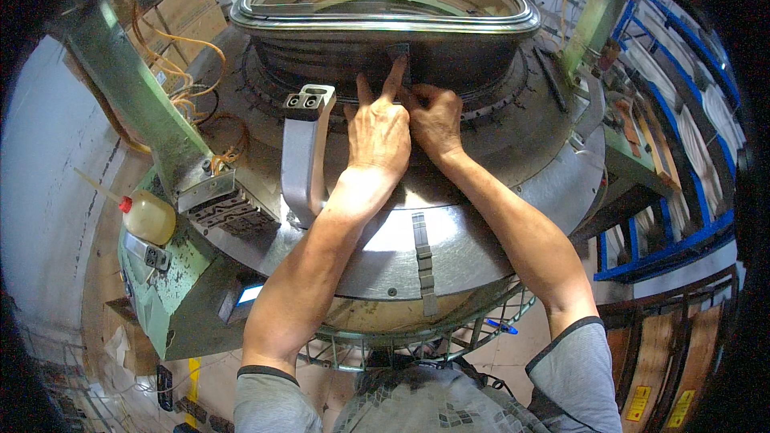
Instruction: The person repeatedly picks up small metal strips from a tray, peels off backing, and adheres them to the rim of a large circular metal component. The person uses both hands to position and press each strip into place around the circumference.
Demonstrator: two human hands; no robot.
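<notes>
A large round machine with a dark drum and a shiny metal ring on top stands in front of me. My left hand lies against the drum's front wall with its fingers spread. Its raised fingertip touches a narrow dark strip standing upright on the wall. Close beside it, my right hand is closed, thumb and fingers pinched low at the drum. Whatever lies in that pinch is hidden. To the left of my left hand rises a grey curved bracket with a bolted top.
Green posts flank the round metal bed. A segmented metal strip lies on its near edge. At left stand a red-capped oil bottle and orange cables. A blue rack stands at right.
</notes>
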